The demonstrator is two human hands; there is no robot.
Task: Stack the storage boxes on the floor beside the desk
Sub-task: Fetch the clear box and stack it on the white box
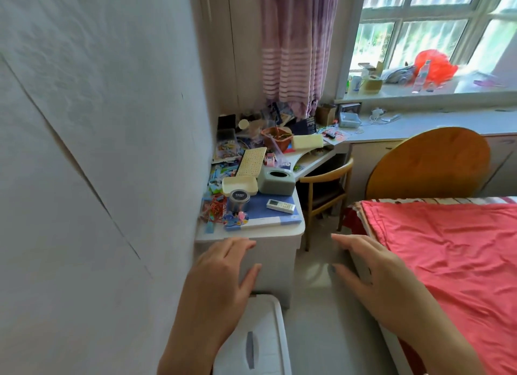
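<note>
A white storage box (pixel 263 338) with a grey handle on its lid stands on the floor at the bottom centre, against the side of the white desk (pixel 268 265). My left hand (pixel 221 279) hovers above the box's far left corner, fingers spread, holding nothing. My right hand (pixel 375 276) is raised to the right over the gap between desk and bed, fingers apart and empty. Only one box is in view; my left forearm covers part of its lid.
The desk top is crowded: a grey tissue box (pixel 275 181), a dark tin (pixel 239 201), a remote (pixel 280 206), papers. A wooden chair (pixel 327 195) sits under the desk. A bed with a red cover (pixel 447 257) lies right. A wall (pixel 84 178) is close on the left.
</note>
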